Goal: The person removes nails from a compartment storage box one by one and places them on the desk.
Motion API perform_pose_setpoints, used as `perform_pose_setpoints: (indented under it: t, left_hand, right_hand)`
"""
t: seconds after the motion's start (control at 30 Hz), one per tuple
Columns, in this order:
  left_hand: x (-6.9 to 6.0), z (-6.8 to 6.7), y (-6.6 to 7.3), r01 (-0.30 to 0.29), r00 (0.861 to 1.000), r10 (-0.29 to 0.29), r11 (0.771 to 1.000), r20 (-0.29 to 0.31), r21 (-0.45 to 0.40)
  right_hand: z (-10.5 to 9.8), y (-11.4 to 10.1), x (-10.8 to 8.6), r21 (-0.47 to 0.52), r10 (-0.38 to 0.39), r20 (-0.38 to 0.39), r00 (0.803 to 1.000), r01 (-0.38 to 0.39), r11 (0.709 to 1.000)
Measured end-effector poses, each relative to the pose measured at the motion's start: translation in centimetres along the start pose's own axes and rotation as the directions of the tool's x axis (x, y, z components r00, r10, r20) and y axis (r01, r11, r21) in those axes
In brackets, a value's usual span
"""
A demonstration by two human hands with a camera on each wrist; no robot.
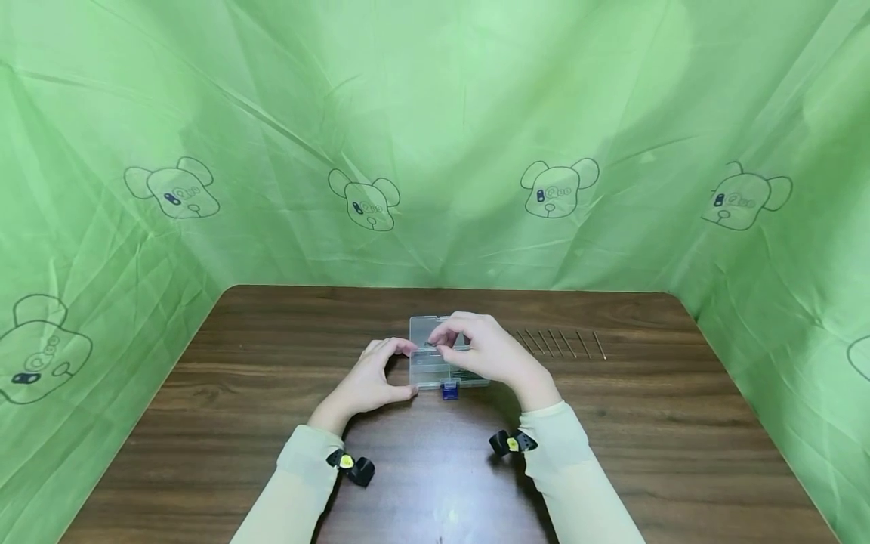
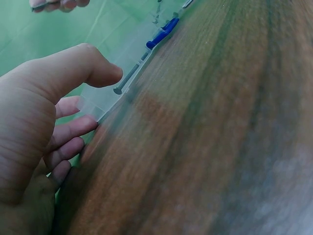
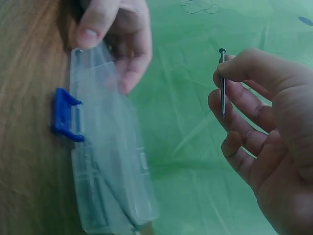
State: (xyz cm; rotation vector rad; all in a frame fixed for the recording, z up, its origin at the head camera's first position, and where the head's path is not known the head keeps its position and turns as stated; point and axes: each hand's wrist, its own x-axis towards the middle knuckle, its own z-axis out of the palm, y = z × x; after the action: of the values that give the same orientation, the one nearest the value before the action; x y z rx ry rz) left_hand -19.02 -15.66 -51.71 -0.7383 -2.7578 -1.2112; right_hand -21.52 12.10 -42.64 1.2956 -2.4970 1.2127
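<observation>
A clear plastic box point(image 1: 428, 370) with a blue latch point(image 1: 449, 391) at its front lies on the table. My left hand point(image 1: 370, 378) grips its left side, thumb by the front corner and fingers along the edge. In the left wrist view a nail point(image 2: 128, 78) shows inside the box near the front wall, and more thin nails point(image 3: 115, 196) show through the plastic in the right wrist view. Above the box, my right hand point(image 1: 485, 347) pinches a single nail point(image 3: 223, 88) between thumb and fingers, head up, point down.
Right of the box, several nails point(image 1: 560, 344) lie side by side in a slanting row on the wooden table point(image 1: 272, 423). A green cloth point(image 1: 435, 151) with printed bear heads surrounds the back and sides. Both wrists wear small black cameras.
</observation>
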Motion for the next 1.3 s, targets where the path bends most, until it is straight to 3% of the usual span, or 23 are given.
perform_pose_setpoints:
  t: [0.3,0.53,0.67,0.97,1.3]
  left_hand:
    - [0.0,0.1,-0.2,0.007,1.000,-0.007,1.000,-0.002,-0.001]
    - [0.0,0.3,-0.3,0.001,1.000,-0.001,1.000,0.002,0.009]
    - [0.0,0.3,-0.3,-0.005,1.000,0.005,1.000,-0.005,0.005]
    - [0.1,0.2,-0.2,0.001,1.000,-0.001,1.000,-0.003,0.009]
    - [0.0,0.1,-0.2,0.000,1.000,0.000,1.000,-0.006,0.015]
  right_hand:
    - [-3.0,-0.8,-1.9,-0.032,0.118,-0.053,0.992,-0.120,0.992]
    - [-5.0,-0.4,-4.5,-0.016,0.206,-0.112,0.972,-0.210,0.978]
    - [-5.9,0.7,-6.4,-0.023,0.275,-0.127,0.953,-0.280,0.960]
    - [-7.0,2.7,-10.3,0.005,0.439,-0.153,0.885,-0.444,0.896]
    - [-6.4,4.8,-11.8,0.004,0.519,-0.096,0.850,-0.521,0.854]
